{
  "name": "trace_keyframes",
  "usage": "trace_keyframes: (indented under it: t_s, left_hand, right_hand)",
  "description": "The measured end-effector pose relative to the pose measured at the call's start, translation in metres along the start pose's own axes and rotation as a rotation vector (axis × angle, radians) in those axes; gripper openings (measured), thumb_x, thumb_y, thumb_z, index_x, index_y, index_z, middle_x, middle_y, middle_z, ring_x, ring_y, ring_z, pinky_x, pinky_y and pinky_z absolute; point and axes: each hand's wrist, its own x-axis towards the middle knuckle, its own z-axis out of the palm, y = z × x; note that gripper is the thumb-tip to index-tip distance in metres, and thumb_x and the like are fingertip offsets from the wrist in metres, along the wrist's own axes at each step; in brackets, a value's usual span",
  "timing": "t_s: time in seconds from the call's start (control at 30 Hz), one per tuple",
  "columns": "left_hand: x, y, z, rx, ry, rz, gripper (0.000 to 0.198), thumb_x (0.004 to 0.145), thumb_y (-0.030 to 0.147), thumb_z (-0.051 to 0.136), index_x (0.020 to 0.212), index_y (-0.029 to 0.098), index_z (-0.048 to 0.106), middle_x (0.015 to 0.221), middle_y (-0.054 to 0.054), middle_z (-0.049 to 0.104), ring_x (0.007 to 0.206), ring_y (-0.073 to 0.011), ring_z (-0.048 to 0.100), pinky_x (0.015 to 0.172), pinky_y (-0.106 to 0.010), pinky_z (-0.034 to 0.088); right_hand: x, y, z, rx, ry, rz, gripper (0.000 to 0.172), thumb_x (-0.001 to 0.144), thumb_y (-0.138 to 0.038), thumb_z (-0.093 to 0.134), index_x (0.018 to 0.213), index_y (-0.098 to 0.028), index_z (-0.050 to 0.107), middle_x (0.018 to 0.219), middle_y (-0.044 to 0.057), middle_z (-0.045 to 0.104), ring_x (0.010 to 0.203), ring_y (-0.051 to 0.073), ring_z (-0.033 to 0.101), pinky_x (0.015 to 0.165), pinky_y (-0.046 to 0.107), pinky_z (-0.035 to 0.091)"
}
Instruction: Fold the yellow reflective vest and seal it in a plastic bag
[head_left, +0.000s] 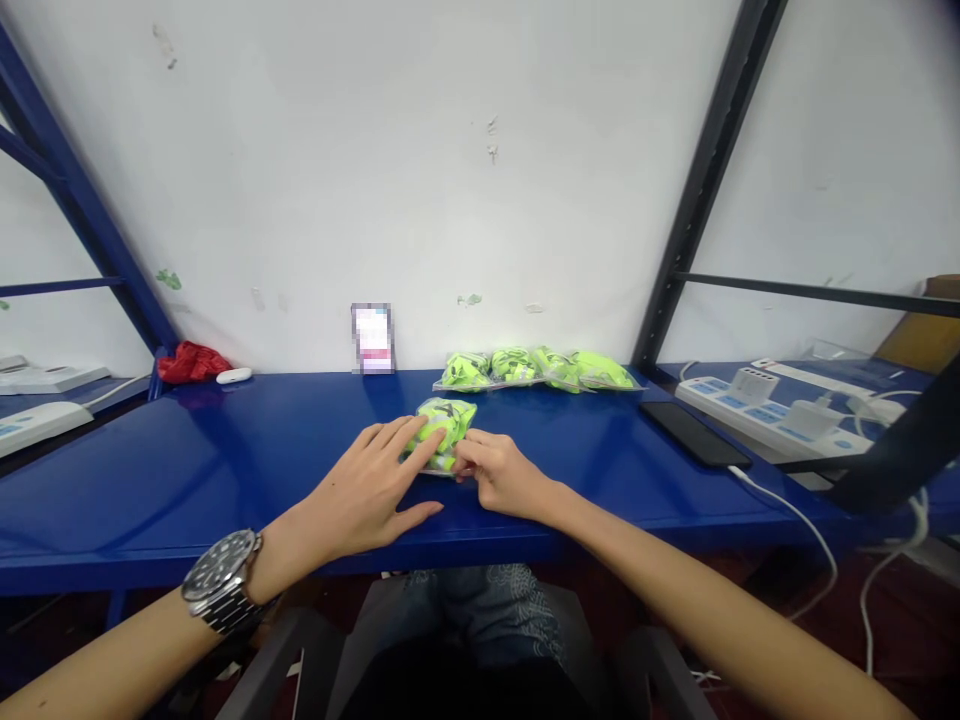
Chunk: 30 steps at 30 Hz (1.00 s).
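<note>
- A blue metal tabletop (pixel 225 460) is seen against a white wall, w/ blue and black rack uprights at either side.
- A neon-green packet (pixel 446 420), in clear plastic, lies flat on the tabletop near the front edge, centre of view.
- The left hand (pixel 367 490) is laid over the packet's near-left side, fingers spread and pressing down; prob. so the slippery bag is kept from sliding. Nothing is closed in its grip.
- The right hand (pixel 502 475) is curled at the packet's near-right edge, fingertips pinched on the plastic rim; grip nearly closed on that edge, though exact contact is partly hidden by the knuckles.
- A wristwatch (pixel 223 580) is worn on the left wrist.
- A row of like green packets (pixel 536 370) is lined up at the back by the wall, well apart from the hands, i.e. kept out of the working area.
- A black phone (pixel 694 432) lies to the right, a cable leading off it; power strips (pixel 772 400) sit beyond.
- A red cloth (pixel 191 362) and a small white item (pixel 233 376) rest at the back left.
</note>
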Motion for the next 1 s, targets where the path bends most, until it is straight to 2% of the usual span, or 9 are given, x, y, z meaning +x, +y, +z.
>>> trace_keyframes:
  t_s: [0.17, 0.27, 0.37, 0.47, 0.57, 0.7, 0.83, 0.9, 1.0]
  left_hand:
    - [-0.001, -0.016, 0.029, 0.165, -0.135, -0.163, 0.044, 0.096, 0.017, 0.04, 0.139, 0.013, 0.044, 0.124, -0.022, 0.057, 0.099, -0.0305, 0.059, 0.078, -0.041, 0.049]
    - [-0.001, -0.032, 0.037, 0.212, -0.149, -0.205, 0.04, 0.095, 0.014, 0.04, 0.134, 0.012, 0.051, 0.11, -0.021, 0.059, 0.088, -0.0289, 0.058, 0.072, -0.04, 0.049]
    - [0.001, -0.042, 0.042, 0.215, -0.131, -0.193, 0.04, 0.095, 0.013, 0.04, 0.133, 0.013, 0.051, 0.114, -0.021, 0.058, 0.091, -0.0283, 0.056, 0.075, -0.04, 0.049]
    - [0.005, -0.048, 0.049, 0.234, -0.14, -0.172, 0.041, 0.096, 0.013, 0.037, 0.134, 0.013, 0.051, 0.119, -0.022, 0.056, 0.091, -0.027, 0.057, 0.077, -0.04, 0.049]
    - [0.008, -0.055, 0.059, 0.232, -0.14, -0.176, 0.042, 0.097, 0.014, 0.034, 0.136, 0.013, 0.049, 0.121, -0.022, 0.056, 0.092, -0.0273, 0.058, 0.078, -0.041, 0.05]
    - [0.014, -0.071, 0.075, 0.16, -0.13, -0.182, 0.045, 0.097, 0.014, 0.033, 0.14, 0.013, 0.046, 0.128, -0.023, 0.053, 0.102, -0.028, 0.06, 0.088, -0.043, 0.05]
    - [0.028, -0.087, 0.094, 0.113, -0.164, -0.231, 0.051, 0.094, 0.009, 0.033, 0.144, 0.014, 0.041, 0.142, -0.022, 0.046, 0.126, -0.0294, 0.051, 0.104, -0.046, 0.041]
    - [0.038, -0.093, 0.103, 0.096, -0.215, -0.273, 0.058, 0.09, 0.007, 0.035, 0.148, 0.015, 0.035, 0.148, -0.021, 0.041, 0.136, -0.0303, 0.042, 0.107, -0.046, 0.039]
    - [0.054, -0.099, 0.113, 0.047, -0.284, -0.343, 0.071, 0.083, 0.004, 0.041, 0.152, 0.016, 0.027, 0.155, -0.02, 0.032, 0.144, -0.0309, 0.032, 0.11, -0.048, 0.035]
  right_hand:
    - [0.027, 0.021, 0.005, -0.022, -0.079, 0.022, 0.019, 0.083, -0.006, 0.05, 0.092, -0.018, 0.062, 0.089, 0.005, 0.062, 0.08, 0.017, 0.058, 0.075, 0.028, 0.047]
    - [0.043, 0.045, -0.003, -0.097, -0.09, 0.048, 0.042, 0.08, -0.008, 0.055, 0.121, -0.016, 0.057, 0.117, 0.01, 0.064, 0.105, 0.02, 0.06, 0.095, 0.032, 0.045]
    - [0.058, 0.073, -0.006, -0.469, 0.04, 0.212, 0.056, 0.081, -0.008, 0.054, 0.137, -0.013, 0.049, 0.141, 0.019, 0.049, 0.133, 0.03, 0.042, 0.111, 0.045, 0.03]
    - [0.07, 0.098, -0.001, -0.66, -0.042, 0.345, 0.072, 0.079, -0.015, 0.065, 0.146, -0.017, 0.04, 0.156, 0.02, 0.031, 0.145, 0.035, 0.024, 0.116, 0.051, 0.018]
    - [0.077, 0.111, 0.006, -0.66, -0.083, 0.45, 0.055, 0.087, -0.013, 0.055, 0.141, -0.022, 0.049, 0.145, 0.017, 0.05, 0.133, 0.032, 0.046, 0.111, 0.049, 0.027]
    - [0.081, 0.105, 0.001, -0.583, 0.058, 0.579, 0.049, 0.095, -0.021, 0.042, 0.143, -0.021, 0.047, 0.116, 0.016, 0.07, 0.1, 0.029, 0.067, 0.09, 0.042, 0.047]
    - [0.072, 0.078, -0.025, -0.438, 0.365, 0.476, 0.055, 0.091, -0.018, 0.043, 0.146, -0.02, 0.045, 0.132, 0.012, 0.063, 0.115, 0.028, 0.062, 0.092, 0.039, 0.049]
    - [0.06, 0.061, -0.037, -0.525, 0.37, 0.317, 0.064, 0.083, -0.006, 0.042, 0.145, -0.021, 0.047, 0.142, 0.011, 0.054, 0.129, 0.028, 0.051, 0.101, 0.041, 0.044]
    - [0.033, 0.036, -0.041, -0.72, 0.173, 0.239, 0.067, 0.081, -0.003, 0.044, 0.144, -0.025, 0.048, 0.149, 0.012, 0.047, 0.136, 0.033, 0.042, 0.101, 0.05, 0.04]
